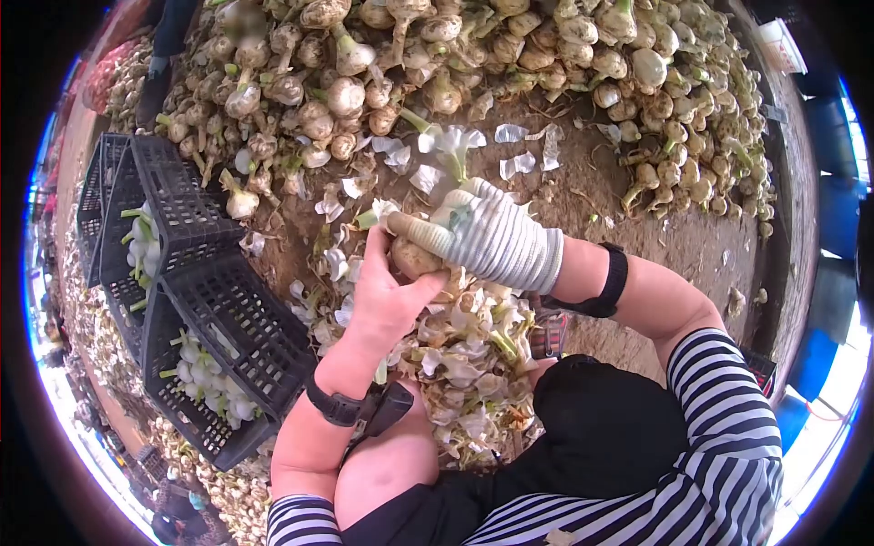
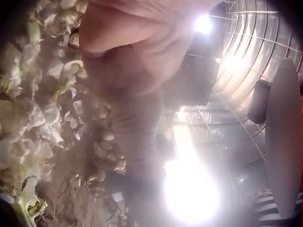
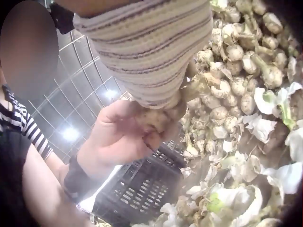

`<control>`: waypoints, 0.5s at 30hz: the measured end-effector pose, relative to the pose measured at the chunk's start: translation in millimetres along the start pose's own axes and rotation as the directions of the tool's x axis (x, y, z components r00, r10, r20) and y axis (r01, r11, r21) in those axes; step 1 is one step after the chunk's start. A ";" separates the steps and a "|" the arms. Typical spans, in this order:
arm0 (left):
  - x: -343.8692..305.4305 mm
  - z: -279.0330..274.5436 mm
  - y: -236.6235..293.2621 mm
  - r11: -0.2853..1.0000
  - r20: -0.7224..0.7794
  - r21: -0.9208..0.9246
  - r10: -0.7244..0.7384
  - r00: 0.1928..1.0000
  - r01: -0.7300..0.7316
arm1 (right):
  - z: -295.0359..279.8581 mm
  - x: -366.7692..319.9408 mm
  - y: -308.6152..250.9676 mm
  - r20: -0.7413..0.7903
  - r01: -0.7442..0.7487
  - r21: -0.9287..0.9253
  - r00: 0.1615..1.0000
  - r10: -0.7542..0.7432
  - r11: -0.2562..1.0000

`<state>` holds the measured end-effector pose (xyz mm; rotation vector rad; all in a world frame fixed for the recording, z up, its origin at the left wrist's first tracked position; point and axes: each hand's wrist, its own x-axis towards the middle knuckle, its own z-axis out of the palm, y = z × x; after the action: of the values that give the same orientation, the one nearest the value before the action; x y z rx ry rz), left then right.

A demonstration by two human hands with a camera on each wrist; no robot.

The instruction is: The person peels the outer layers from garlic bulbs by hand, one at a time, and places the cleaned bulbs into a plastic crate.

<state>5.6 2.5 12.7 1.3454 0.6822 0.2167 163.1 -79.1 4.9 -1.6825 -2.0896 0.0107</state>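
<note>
My bare left hand (image 1: 387, 289) grips a garlic bulb (image 1: 415, 260) with thumb and fingers around its dirty, brownish side. My right hand (image 1: 499, 238), in a striped knitted glove, lies across the top of the same bulb, its thumb over the neck and its fingers curled. A strip of white and green skin (image 1: 452, 146) shows just beyond the gloved knuckles. In the right wrist view the glove (image 3: 151, 52) hides much of the bulb, and the bare fingertips meet it from below. The left wrist view shows the bare hand (image 2: 137, 52) close up; the bulb is hidden there.
A heap of unpeeled garlic bulbs (image 1: 346, 55) spreads across the far side. Black plastic crates (image 1: 232, 318) stand at the left, with peeled white bulbs (image 1: 209, 378) inside. Loose peelings (image 1: 469, 364) pile up between my legs. A wooden board (image 1: 790, 155) edges the right side.
</note>
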 end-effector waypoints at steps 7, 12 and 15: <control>9.9 -24.2 6.7 0.612 0.273 -0.682 -0.295 0.916 0.400 | -11.9 12.3 4.6 -0.210 -0.198 0.200 0.948 0.240 0.959; 10.3 4.9 -4.6 0.969 -0.140 -0.169 0.158 0.978 -0.180 | 7.6 10.6 -7.6 0.361 -0.174 0.917 0.745 0.560 -0.360; 10.1 -2.5 1.8 0.881 -0.040 -0.469 0.046 0.998 -0.059 | 1.6 12.2 -24.0 0.415 -0.146 0.891 0.645 0.641 -0.430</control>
<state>12.6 10.2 10.9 0.8932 0.5693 0.4185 138.5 -73.4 14.4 -0.9674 -0.2414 1.2470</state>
